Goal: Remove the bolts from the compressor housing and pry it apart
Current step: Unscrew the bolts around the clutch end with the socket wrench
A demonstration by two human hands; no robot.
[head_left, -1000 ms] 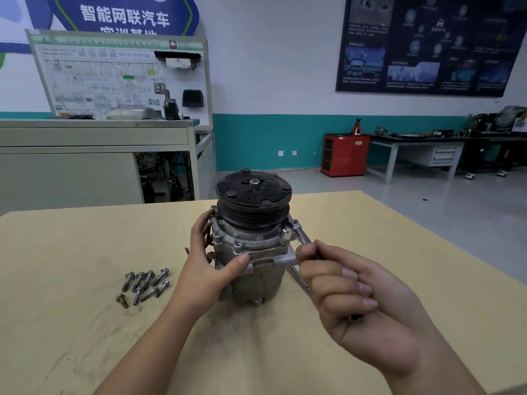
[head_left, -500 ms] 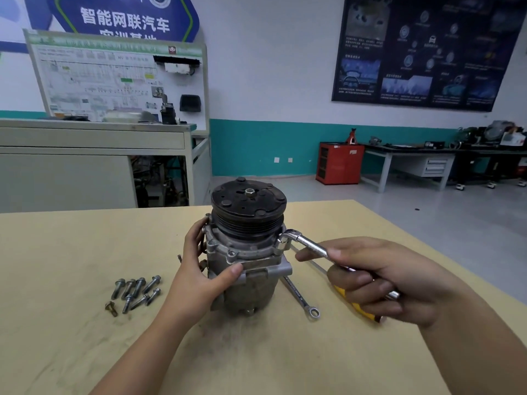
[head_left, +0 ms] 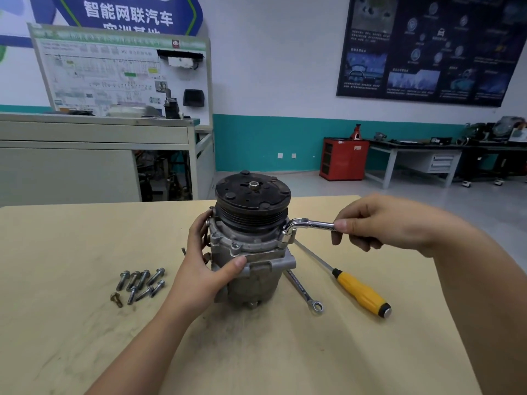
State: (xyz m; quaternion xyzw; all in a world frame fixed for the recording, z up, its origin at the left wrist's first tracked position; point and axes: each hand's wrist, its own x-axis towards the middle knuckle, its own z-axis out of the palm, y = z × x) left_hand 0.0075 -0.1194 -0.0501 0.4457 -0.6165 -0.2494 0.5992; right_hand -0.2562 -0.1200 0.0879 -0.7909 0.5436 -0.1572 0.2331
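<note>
The left hand (head_left: 199, 269) is wrapped round the left flank of the compressor (head_left: 251, 252), with the thumb pressed across the front flange and the fingers curled behind. The right hand (head_left: 379, 220) is held out to the right at pulley height, its thumb and curled fingers pinching the shaft of an L-shaped wrench (head_left: 310, 223). The wrench's bent socket end is seated down at the flange's right edge (what it sits on is hidden). The compressor is stood upright at the middle of the table (head_left: 71, 323), with a black grooved pulley on top and a grey, grimy cast housing below. Loose bolts (head_left: 139, 283) are gathered left of it; a spanner (head_left: 305, 292) and a yellow-handled screwdriver (head_left: 359, 289) are laid to its right.
</note>
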